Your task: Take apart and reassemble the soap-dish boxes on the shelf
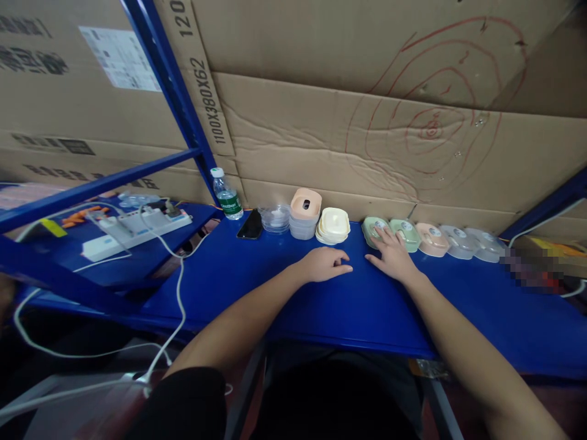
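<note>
My right hand point(393, 256) is open with fingers spread, and its fingertips rest on or just over the lidded green box point(370, 237) at the left end of a row. To the right in that row stand a second green box point(414, 238), a peach box point(433, 240), a greyish box point(460, 243) and a clear one point(487, 246). My left hand point(324, 264) is palm down over the blue table, loosely bent, with thumb and index apart and nothing visible between them. Just beyond it lies a stack of cream lids point(334, 226).
Left of the lids are stacked frosted containers point(301, 230) topped by a peach piece point(304, 201), clear plastic dishes point(274, 221), a black phone point(250, 225) and a water bottle point(228, 198). A blue metal frame point(169, 79), cardboard wall point(284, 134) and power strip point(137, 229) surround the table point(358, 311).
</note>
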A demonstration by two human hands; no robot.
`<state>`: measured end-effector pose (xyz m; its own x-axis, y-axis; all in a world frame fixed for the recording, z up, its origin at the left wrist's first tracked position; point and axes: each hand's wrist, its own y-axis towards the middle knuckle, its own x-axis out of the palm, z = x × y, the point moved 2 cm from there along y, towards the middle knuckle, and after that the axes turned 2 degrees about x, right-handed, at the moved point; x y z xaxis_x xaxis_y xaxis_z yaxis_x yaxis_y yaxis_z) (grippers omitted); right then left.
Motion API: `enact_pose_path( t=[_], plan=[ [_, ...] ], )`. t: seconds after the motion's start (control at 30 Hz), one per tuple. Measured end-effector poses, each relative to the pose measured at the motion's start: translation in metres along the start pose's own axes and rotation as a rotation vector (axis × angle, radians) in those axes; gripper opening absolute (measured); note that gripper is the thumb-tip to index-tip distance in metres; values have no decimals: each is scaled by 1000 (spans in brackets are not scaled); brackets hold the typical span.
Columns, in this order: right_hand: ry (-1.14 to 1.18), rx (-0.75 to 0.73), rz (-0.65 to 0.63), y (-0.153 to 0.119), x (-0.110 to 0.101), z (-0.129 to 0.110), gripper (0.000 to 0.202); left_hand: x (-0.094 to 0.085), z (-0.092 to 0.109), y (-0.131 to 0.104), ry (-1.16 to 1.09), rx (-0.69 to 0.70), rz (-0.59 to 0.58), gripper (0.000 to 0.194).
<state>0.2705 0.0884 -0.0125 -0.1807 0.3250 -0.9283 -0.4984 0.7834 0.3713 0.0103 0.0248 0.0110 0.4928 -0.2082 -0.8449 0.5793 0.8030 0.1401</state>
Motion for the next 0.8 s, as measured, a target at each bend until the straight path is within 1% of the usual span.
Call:
enact_pose_path(
  t=[0.07,0.2,0.27,0.33,0.43,0.53,0.7,0.8],
  plan=[
    [22,-6,7,0,1,-2,61,-1,-4,0,39,0,121,41],
    [50,-16,18,0,2,-3,60,-4,-14,2,152,-28,412,42],
    [55,-20,25,0,1,-4,58,-4,-19,5,229,-64,509,43],
    [63,-25,24,0,0,-5,57,-4,-26,9,290,-99,528,42],
    [72,-36,9,1,0,-8,57,-3,-35,15,329,-155,488,36],
    [70,-36,-1,1,0,-9,58,-5,-41,16,330,-193,482,33],
    [84,-33,5,0,0,-8,58,-9,-43,14,317,-188,511,30],
    [78,-38,11,0,0,-8,59,-10,-40,12,318,-148,527,26]
  ],
)
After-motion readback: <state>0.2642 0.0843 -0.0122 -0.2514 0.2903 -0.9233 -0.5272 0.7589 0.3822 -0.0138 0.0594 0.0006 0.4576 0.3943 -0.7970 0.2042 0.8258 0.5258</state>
